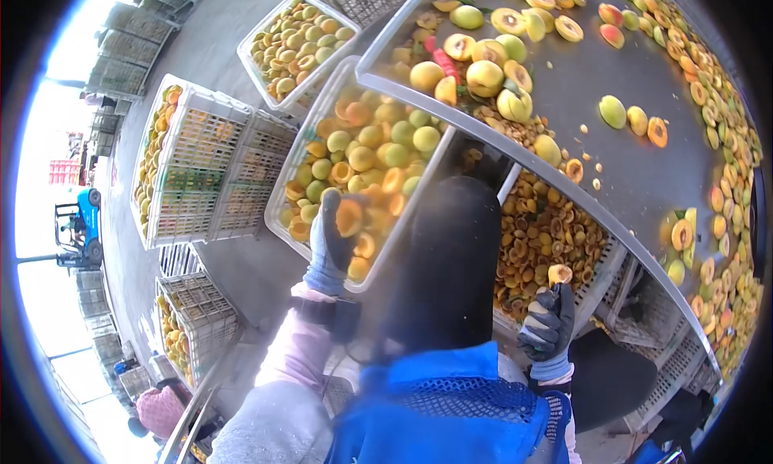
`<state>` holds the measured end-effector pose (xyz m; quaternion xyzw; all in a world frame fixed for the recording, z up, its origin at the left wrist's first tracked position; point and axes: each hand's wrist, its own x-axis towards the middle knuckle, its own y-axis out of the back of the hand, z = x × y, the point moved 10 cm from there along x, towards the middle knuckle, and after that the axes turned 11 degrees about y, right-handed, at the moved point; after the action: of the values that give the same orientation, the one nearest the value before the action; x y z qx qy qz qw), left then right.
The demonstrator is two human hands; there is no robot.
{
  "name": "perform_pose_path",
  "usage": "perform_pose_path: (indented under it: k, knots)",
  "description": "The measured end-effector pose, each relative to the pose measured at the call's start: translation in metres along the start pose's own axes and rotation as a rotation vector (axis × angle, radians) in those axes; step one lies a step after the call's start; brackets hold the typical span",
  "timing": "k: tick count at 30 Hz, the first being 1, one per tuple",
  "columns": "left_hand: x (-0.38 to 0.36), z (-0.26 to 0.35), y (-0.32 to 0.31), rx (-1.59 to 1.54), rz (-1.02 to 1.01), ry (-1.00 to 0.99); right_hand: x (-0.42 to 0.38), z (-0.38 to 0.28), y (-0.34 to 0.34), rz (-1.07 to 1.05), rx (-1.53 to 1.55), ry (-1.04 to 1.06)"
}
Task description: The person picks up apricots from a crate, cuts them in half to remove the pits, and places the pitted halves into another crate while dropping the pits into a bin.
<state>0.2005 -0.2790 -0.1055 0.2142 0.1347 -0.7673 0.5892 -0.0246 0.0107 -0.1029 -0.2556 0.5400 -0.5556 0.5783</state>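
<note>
My left hand (328,243), in a grey-blue glove, is over the near edge of a white crate (283,174) of whole and halved yellow-green apricots. An apricot half (349,218) shows between its thumb and fingers, cut face up, slightly blurred. My right hand (547,325), in a dark-palmed glove, is closed with its fingers curled. At its fingertips it pinches another apricot half (560,274), beside a crate heaped with small apricot halves (547,239).
A metal-rimmed table (564,86) with whole and cut apricots, loose pits and a red-handled tool (442,60) spans the right. More filled crates (201,166) stand on the floor at left. A blue forklift (79,229) and a person in pink (161,408) are farther off.
</note>
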Motion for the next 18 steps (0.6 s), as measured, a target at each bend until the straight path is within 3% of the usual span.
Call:
perform_pose_path:
  k: [1, 2, 4, 6, 8, 11, 14, 15, 18]
  knots:
    - [0.008, -0.007, 0.026, -0.077, 0.047, 0.109, 0.001, 0.001, 0.01, 0.091, -0.024, 0.001]
    - [0.027, -0.055, 0.054, -0.07, 0.062, 0.188, 0.001, 0.002, 0.023, 0.177, -0.075, -0.003]
    - [0.029, -0.074, 0.06, 0.511, 0.173, -0.006, 0.002, 0.003, 0.05, 0.349, -0.181, 0.004]
    - [0.017, -0.05, 0.015, 0.61, 0.098, -0.095, 0.001, 0.007, 0.065, 0.491, -0.365, -0.012]
    - [0.025, -0.014, -0.023, 0.73, 0.207, -0.286, -0.002, 0.006, 0.072, 0.591, -0.606, 0.024]
    - [0.059, 0.032, -0.078, 0.827, 0.163, -0.512, 0.004, 0.013, 0.066, 0.591, -0.729, 0.013]
    - [0.097, -0.006, -0.118, 1.302, 0.121, -0.835, 0.005, 0.012, 0.061, 0.604, -0.825, 0.03]
    - [0.106, -0.012, -0.12, 1.389, 0.021, -0.708, 0.006, 0.01, 0.058, 0.606, -0.859, 0.037]
    - [0.123, -0.002, -0.105, 1.072, -0.126, -0.627, 0.004, 0.006, 0.057, 0.629, -0.911, 0.063]
